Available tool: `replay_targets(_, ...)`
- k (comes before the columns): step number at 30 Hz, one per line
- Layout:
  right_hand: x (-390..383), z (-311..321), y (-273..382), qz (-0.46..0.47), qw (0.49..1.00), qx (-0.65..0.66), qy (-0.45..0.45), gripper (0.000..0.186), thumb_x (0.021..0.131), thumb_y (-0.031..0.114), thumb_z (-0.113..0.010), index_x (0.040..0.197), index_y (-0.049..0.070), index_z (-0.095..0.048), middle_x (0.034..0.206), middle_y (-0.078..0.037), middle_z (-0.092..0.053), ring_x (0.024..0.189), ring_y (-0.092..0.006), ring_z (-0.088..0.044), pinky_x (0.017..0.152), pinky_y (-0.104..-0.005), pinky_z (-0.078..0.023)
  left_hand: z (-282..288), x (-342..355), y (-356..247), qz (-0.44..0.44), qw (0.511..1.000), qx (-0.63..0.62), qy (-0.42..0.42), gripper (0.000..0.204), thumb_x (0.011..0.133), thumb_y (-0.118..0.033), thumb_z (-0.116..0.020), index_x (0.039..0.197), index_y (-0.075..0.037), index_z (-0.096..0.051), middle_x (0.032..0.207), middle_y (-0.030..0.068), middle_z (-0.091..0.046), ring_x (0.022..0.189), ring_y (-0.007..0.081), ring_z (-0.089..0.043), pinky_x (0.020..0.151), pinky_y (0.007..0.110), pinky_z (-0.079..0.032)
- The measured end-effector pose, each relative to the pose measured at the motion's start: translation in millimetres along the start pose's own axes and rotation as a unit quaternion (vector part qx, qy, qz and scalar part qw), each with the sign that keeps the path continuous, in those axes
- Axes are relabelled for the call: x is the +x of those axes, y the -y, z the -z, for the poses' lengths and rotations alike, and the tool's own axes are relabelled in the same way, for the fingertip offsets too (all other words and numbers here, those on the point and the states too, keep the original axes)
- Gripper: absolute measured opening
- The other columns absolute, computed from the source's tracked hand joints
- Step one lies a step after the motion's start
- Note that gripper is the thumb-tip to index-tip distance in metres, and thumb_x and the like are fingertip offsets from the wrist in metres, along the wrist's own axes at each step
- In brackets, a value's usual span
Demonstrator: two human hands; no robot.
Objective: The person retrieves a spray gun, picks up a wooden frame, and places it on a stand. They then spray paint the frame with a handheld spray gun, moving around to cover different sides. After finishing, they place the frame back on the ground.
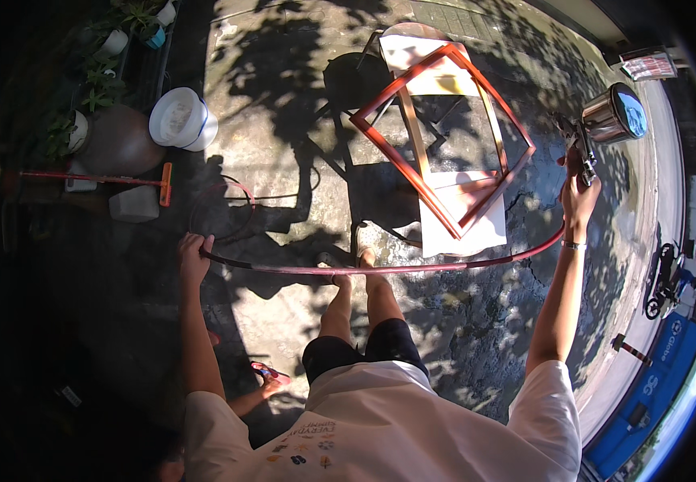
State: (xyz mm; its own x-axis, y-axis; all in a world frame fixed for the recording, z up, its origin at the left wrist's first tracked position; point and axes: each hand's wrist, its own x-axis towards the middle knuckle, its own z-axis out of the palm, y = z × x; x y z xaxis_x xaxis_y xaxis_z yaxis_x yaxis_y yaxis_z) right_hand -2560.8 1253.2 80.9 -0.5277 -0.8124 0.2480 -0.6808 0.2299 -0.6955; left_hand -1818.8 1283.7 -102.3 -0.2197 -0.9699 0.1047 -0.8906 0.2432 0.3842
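My left hand [195,253] is closed on a dark red hose [300,270], which sags across in front of my legs and rises to my right side. My right hand [582,189] grips a metal spray gun [585,153], held to the right of a reddish-brown rectangular wooden frame [380,132]. The frame lies askew over light boards [460,229] and pale wooden rails [411,128], propped on what looks partly like a chair; the support is mostly hidden.
A metal can [601,114] stands at right, beyond it a motorbike [661,281] and blue banner [661,369]. At left are potted plants [95,96], a white bucket [175,116] and a red-handled tool [91,177]. Another person's sandalled foot [272,386] is at lower left.
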Motion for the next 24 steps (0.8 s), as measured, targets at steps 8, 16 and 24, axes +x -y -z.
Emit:
replay_targets(8, 63.4, -31.3, -40.1, 0.06, 0.995, -0.02, -0.081, 0.044, 0.099, 0.042, -0.061, 0.087, 0.002, -0.074, 0.051, 0.001, -0.053, 0.039, -0.0047, -0.045, 0.038, -0.0271, -0.028, 3.2, 70.4, -15.5, -0.009, 0.995, -0.022, -0.096, 0.036, 0.102, -0.022, -0.054, 0.076, 0.004, -0.052, 0.072, 0.0162, -0.05, 0.069, 0.0357, -0.053, 0.081, 0.042, -0.049)
replay_targets(16, 132.9, -135.0, -144.6, -0.02, 0.999, -0.025, -0.04, 0.04, 0.096, 0.039, -0.066, 0.09, 0.001, -0.076, 0.063, -0.001, -0.065, 0.05, -0.0056, -0.052, 0.047, -0.0258, -0.037, -48.0, 134.3, -41.6, 0.086, 0.988, -0.066, -0.11, 0.038, 0.103, -0.023, -0.055, 0.074, 0.003, -0.055, 0.065, 0.0096, -0.052, 0.063, 0.0231, -0.052, 0.061, 0.035, -0.041)
replay_targets(24, 122.3, -258.0, -216.1, -0.023, 0.996, 0.025, 0.084, 0.027, 0.097, 0.023, -0.067, 0.105, -0.002, -0.072, 0.082, -0.007, -0.074, 0.074, -0.009, -0.067, 0.06, -0.0254, -0.048, -89.9, 159.1, -37.9, 0.131, 0.99, -0.044, -0.033, 0.028, 0.102, -0.018, -0.053, 0.081, 0.001, -0.058, 0.074, 0.0043, -0.056, 0.065, 0.0111, -0.051, 0.058, 0.025, -0.037)
